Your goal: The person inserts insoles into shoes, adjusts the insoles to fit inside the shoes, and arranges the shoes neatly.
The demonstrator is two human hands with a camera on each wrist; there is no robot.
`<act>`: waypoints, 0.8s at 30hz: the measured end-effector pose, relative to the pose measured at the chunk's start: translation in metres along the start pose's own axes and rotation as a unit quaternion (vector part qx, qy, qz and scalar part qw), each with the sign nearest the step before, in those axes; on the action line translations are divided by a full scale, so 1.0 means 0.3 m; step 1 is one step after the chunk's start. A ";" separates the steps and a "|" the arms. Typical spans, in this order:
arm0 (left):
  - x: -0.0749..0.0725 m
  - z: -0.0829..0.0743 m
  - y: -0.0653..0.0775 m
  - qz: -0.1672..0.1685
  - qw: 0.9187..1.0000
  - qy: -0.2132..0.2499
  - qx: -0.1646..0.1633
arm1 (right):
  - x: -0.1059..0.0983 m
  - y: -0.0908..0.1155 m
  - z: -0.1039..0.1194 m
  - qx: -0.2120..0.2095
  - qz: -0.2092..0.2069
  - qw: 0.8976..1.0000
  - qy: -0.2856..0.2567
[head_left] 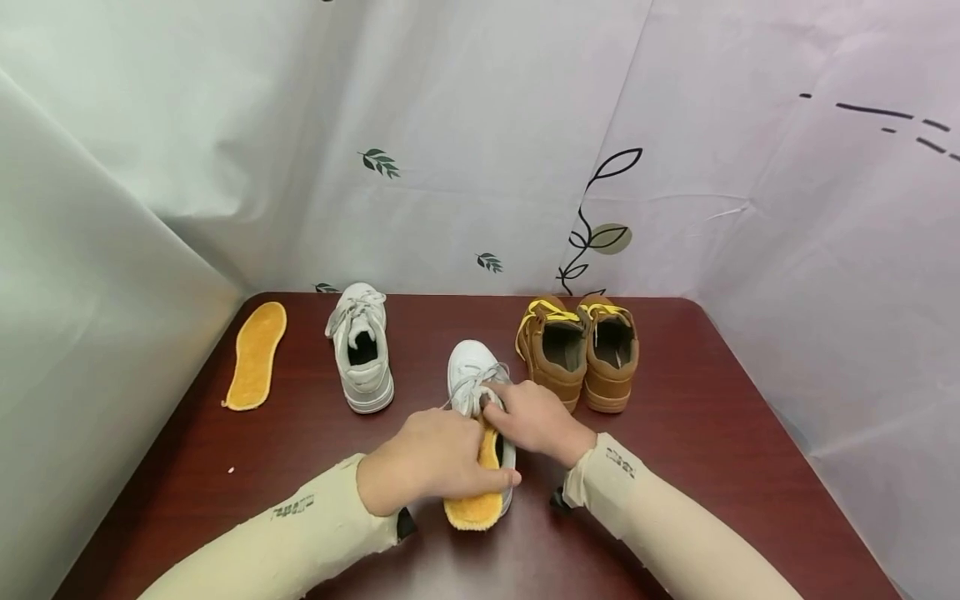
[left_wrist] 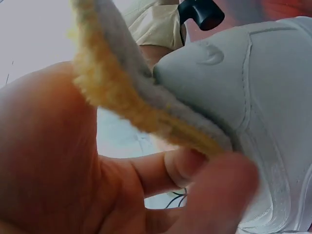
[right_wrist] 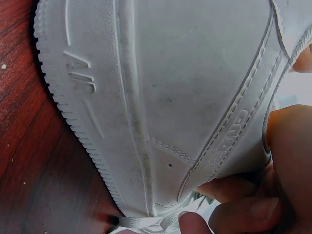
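A white sneaker (head_left: 467, 360) with grey laces stands in the middle of the table, toe pointing away from me. My left hand (head_left: 435, 454) grips a fuzzy yellow insole (head_left: 476, 512) whose front part is inside the shoe. The insole's heel end sticks out over the back of the shoe. In the left wrist view the insole (left_wrist: 114, 83) bends upward at the collar, yellow pile on one face and grey on the other. My right hand (head_left: 534, 417) holds the sneaker at its tongue and opening, fingers curled over the collar near the laces in the right wrist view.
A second yellow insole (head_left: 257, 354) lies flat at the table's far left. Beside it stands another white sneaker (head_left: 367, 379). Two brown shoes (head_left: 611, 387) with yellow laces stand together at the back right. Behind the dark red table (head_left: 712, 417) hangs a pale patterned curtain (head_left: 465, 167).
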State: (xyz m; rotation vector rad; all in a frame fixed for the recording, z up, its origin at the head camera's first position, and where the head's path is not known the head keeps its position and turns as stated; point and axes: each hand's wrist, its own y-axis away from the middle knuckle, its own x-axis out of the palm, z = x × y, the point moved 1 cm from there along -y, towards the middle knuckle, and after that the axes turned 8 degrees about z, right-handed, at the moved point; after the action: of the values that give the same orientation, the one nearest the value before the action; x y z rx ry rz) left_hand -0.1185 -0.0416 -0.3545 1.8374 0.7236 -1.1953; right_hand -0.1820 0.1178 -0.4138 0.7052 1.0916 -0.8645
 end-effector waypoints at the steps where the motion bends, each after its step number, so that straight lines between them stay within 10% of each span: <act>1: 0.001 -0.001 0.002 0.001 1.000 0.001 -0.003 | 0.001 0.000 0.000 0.001 -0.003 1.000 0.001; 24: 0.035 0.044 -0.057 -0.049 0.986 0.142 0.067 | 0.001 0.001 0.004 0.000 -0.008 1.000 -0.004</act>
State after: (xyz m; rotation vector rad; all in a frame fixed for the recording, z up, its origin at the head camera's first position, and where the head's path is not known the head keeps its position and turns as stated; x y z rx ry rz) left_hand -0.1342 -0.0438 -0.3725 2.1328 0.9207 -1.0762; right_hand -0.1811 0.1169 -0.4138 0.6935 1.0925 -0.8807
